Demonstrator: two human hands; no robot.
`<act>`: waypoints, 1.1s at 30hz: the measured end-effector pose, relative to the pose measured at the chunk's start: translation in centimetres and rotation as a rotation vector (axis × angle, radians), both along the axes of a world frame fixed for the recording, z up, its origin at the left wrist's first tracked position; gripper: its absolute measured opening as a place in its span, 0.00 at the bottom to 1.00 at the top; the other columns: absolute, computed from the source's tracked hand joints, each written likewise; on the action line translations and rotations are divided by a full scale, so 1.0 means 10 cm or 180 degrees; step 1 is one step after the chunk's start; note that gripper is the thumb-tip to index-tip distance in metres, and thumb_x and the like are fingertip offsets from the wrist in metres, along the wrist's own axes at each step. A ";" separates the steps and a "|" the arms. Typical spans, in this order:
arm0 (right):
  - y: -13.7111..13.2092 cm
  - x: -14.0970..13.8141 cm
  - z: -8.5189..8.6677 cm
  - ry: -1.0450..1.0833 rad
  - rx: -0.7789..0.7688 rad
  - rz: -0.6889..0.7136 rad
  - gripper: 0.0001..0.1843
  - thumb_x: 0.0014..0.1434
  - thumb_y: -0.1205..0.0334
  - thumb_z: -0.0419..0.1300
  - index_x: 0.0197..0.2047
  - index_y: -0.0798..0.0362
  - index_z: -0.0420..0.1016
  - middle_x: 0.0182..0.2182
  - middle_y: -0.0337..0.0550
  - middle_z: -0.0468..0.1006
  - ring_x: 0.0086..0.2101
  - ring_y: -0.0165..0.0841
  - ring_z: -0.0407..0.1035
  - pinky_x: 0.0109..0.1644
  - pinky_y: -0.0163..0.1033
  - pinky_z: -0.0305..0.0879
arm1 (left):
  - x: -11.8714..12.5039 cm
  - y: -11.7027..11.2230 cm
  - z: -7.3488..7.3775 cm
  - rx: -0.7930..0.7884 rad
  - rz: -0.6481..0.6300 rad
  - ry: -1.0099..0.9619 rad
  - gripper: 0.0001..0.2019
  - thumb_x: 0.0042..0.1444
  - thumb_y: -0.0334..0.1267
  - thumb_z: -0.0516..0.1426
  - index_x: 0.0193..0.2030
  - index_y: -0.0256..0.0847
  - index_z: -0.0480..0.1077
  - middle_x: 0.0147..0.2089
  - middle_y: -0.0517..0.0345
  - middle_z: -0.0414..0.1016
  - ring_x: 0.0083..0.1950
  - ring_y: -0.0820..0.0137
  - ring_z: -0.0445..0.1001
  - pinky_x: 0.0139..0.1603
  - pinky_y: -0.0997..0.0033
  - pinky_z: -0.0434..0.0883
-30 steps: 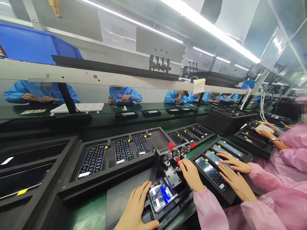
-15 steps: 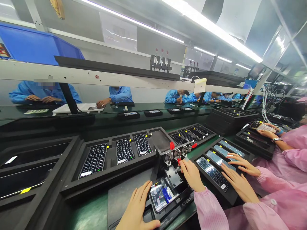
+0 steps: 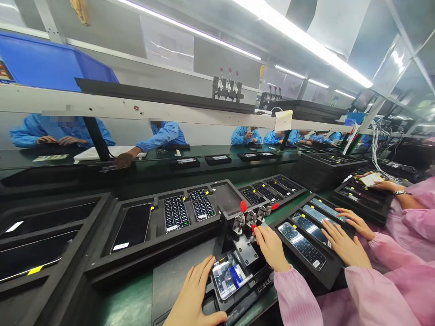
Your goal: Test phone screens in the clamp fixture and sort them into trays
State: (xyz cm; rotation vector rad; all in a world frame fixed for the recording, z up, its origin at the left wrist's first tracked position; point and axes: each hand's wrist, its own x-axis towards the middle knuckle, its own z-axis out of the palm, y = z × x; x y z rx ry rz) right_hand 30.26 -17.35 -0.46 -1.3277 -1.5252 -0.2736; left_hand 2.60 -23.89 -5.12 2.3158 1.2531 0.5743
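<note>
A black clamping fixture (image 3: 253, 280) stands in front of me with several toggle clamps (image 3: 251, 218) along its back. In it lies a phone (image 3: 227, 278) under a metal pressing block (image 3: 247, 252); its upper part is hidden. My right hand (image 3: 272, 246) is closed on the lowered red clamp handle (image 3: 254, 229). At the fixture's left side rests my left hand (image 3: 195, 294), fingers stretched along the edge and thumb apart, with nothing held.
Behind the fixture, a black foam tray (image 3: 158, 246) holds phones, one with a dark screen (image 3: 132, 227). More trayed phones (image 3: 50, 251) lie at left. To the right, a co-worker's hands (image 3: 346, 242) hover over or touch another phone tray (image 3: 328, 283). Co-workers in blue sit across the bench.
The nearest phone in the tray behind has gone from a lit key grid to dark. The neighbouring co-worker's hands shifted right. Across the bench, a blue-sleeved arm reached forward. My hands stayed put.
</note>
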 end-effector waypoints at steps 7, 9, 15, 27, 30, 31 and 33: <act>-0.03 -0.03 0.07 0.0010 -0.0423 0.0560 0.19 0.57 0.41 0.50 0.23 0.44 0.66 0.18 0.40 0.64 0.22 0.35 0.65 0.22 0.43 0.61 | 0.01 0.02 0.02 -0.0017 0.0009 0.0021 0.48 0.45 0.52 0.61 0.66 0.49 0.36 0.69 0.53 0.44 0.67 0.56 0.45 0.65 0.45 0.44; -0.02 -0.03 0.07 -0.0018 -0.0489 0.0637 0.18 0.58 0.42 0.50 0.24 0.44 0.66 0.18 0.40 0.65 0.21 0.35 0.64 0.22 0.43 0.60 | 0.01 0.02 0.02 -0.0025 0.0005 0.0011 0.48 0.45 0.51 0.61 0.66 0.48 0.36 0.69 0.52 0.43 0.67 0.56 0.45 0.65 0.44 0.44; -0.01 -0.01 0.02 -0.0459 -0.0435 0.0215 0.19 0.60 0.44 0.48 0.24 0.44 0.67 0.18 0.39 0.63 0.21 0.34 0.64 0.24 0.41 0.60 | 0.01 0.01 0.04 -0.0050 0.0033 0.0017 0.48 0.43 0.49 0.62 0.66 0.48 0.37 0.69 0.52 0.44 0.67 0.56 0.45 0.65 0.44 0.43; -0.04 0.00 -0.08 -0.0394 -0.1719 0.0114 0.24 0.65 0.49 0.38 0.32 0.49 0.71 0.24 0.40 0.68 0.29 0.31 0.63 0.34 0.35 0.54 | 0.01 0.02 -0.01 -0.0053 0.0045 0.0039 0.49 0.43 0.50 0.62 0.66 0.49 0.37 0.69 0.55 0.43 0.67 0.57 0.45 0.65 0.46 0.43; -0.04 -0.01 -0.05 -0.0278 -0.1764 0.0172 0.24 0.65 0.48 0.39 0.31 0.49 0.71 0.24 0.39 0.69 0.29 0.31 0.63 0.35 0.35 0.53 | 0.00 0.02 -0.01 -0.0060 0.0048 0.0040 0.48 0.44 0.50 0.62 0.66 0.49 0.37 0.69 0.54 0.43 0.67 0.57 0.44 0.65 0.46 0.43; -0.04 -0.01 -0.04 -0.0215 -0.1770 0.0225 0.24 0.65 0.48 0.40 0.31 0.49 0.71 0.23 0.39 0.69 0.30 0.31 0.63 0.35 0.35 0.53 | 0.00 0.02 -0.01 -0.0065 0.0049 0.0043 0.48 0.44 0.51 0.61 0.66 0.48 0.37 0.69 0.53 0.43 0.67 0.57 0.44 0.65 0.46 0.43; -0.05 -0.02 0.00 0.0057 -0.1730 0.0447 0.22 0.63 0.47 0.43 0.29 0.49 0.71 0.20 0.37 0.68 0.29 0.31 0.63 0.34 0.35 0.54 | 0.00 0.02 0.01 -0.0087 0.0048 0.0052 0.48 0.44 0.51 0.61 0.66 0.48 0.37 0.69 0.53 0.43 0.68 0.57 0.44 0.65 0.46 0.42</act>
